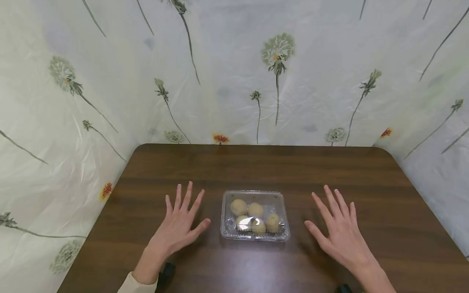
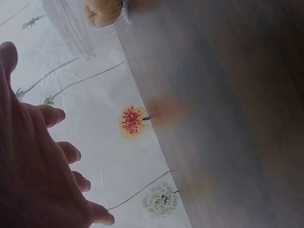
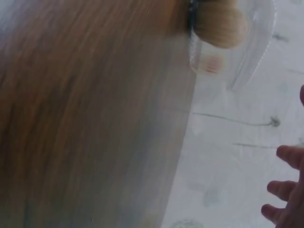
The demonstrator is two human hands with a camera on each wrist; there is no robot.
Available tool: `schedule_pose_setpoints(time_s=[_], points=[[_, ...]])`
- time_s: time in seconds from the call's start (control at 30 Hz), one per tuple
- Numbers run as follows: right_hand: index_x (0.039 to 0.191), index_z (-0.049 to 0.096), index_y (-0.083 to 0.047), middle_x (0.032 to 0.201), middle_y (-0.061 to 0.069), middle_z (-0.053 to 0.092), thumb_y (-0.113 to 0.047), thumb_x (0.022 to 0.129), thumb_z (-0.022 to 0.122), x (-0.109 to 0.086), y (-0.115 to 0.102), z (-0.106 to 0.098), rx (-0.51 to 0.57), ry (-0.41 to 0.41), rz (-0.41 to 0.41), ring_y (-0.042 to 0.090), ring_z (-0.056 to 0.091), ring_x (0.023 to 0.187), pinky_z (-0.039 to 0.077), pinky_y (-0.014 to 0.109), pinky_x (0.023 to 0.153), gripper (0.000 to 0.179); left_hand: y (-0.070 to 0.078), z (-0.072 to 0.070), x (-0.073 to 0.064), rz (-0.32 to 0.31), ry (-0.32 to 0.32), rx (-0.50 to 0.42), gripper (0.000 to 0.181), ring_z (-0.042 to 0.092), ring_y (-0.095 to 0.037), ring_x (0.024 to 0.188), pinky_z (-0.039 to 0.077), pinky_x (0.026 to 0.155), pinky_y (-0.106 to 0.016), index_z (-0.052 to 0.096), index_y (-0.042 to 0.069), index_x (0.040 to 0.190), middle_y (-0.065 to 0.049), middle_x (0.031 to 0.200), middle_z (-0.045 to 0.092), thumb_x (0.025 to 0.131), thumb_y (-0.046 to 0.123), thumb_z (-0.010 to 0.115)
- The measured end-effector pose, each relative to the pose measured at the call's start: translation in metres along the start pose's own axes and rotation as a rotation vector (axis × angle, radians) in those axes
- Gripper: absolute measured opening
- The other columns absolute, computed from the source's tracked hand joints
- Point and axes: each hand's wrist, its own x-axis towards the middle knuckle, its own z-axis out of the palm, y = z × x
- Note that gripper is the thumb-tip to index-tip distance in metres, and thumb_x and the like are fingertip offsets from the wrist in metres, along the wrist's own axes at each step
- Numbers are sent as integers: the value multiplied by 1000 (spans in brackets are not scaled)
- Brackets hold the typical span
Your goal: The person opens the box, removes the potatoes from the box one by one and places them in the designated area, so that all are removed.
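A clear plastic clamshell box (image 1: pixel 255 236) with its lid down stands mid-table, several round pale-tan balls (image 1: pixel 255 210) inside; their exact kind is hard to tell through the shiny lid. To its left, my left hand (image 1: pixel 180 228) is spread with straight fingers, palm down, apart from the box. On the other side my right hand (image 1: pixel 340 234) is likewise spread, touching no object. Both wrist views catch a corner of the box: one ball (image 2: pixel 103 12) shows in the left, a blurred ball (image 3: pixel 221 26) in the right.
The box rests on a dark brown wooden table (image 1: pixel 183 167) with rounded far corners. Pale sheeting printed with dandelions (image 1: pixel 277 53) hangs behind the table and along both sides. Dark bands (image 1: pixel 166 273) show at the wrists.
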Motion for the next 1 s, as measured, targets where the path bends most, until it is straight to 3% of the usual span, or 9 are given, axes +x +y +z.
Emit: schedule_pose_setpoints(time_s=[0.13,0.27,0.37,0.43,0.53,0.63,0.83,1.0], points=[[147,45,-18,156,12,30,-46,89,66,2,-3,1,38,78,-59,37,24,142,9,67,110,68,3,1,1,3,-2,-45,79,-4,-40,146,6,107,-73,19,19,158,-12,163,-3,96,61,45],[126,65,-17,124,7,58,-49,91,63,4,-10,8,121,205,-175,31,51,116,32,59,99,47,12,4,1,-16,9,-235,65,29,-38,141,26,108,-64,43,13,149,-12,158,27,98,52,51],[108,72,-21,103,-5,61,-41,91,67,1,-21,14,222,237,-245,17,55,96,39,41,86,27,20,10,1,-83,2,-509,45,56,-30,121,44,100,-51,64,7,130,-9,134,59,99,39,57],[101,73,-25,96,-11,59,-31,88,74,-2,-29,19,291,222,-285,10,51,89,39,29,80,15,24,15,1,-141,-42,-751,35,66,-27,104,52,89,-44,69,1,119,-10,115,69,99,28,59],[96,73,-28,92,-16,55,-18,80,81,-5,-42,27,368,176,-330,4,47,84,38,17,72,20,29,24,1,-241,-151,-1085,28,70,-25,84,58,74,-36,68,-8,112,-15,97,72,99,16,60],[96,73,-29,90,-17,50,-17,79,83,-5,-50,33,377,137,-352,2,42,81,36,13,67,23,32,29,1,-331,-250,-1304,29,70,-23,80,58,72,-33,64,-14,114,-18,93,71,98,10,60],[94,75,-25,84,-15,45,-27,86,78,-3,-55,40,356,66,-327,2,36,77,32,12,64,9,32,33,-3,-403,-347,-1487,29,69,-19,82,57,73,-29,59,-13,115,-18,97,71,96,8,63],[90,73,-24,84,-15,48,-35,95,64,2,-58,42,338,89,-362,2,40,76,35,10,64,15,33,34,-3,-449,-362,-1560,25,70,-21,84,57,74,-29,60,-10,110,-17,96,70,94,8,65]])
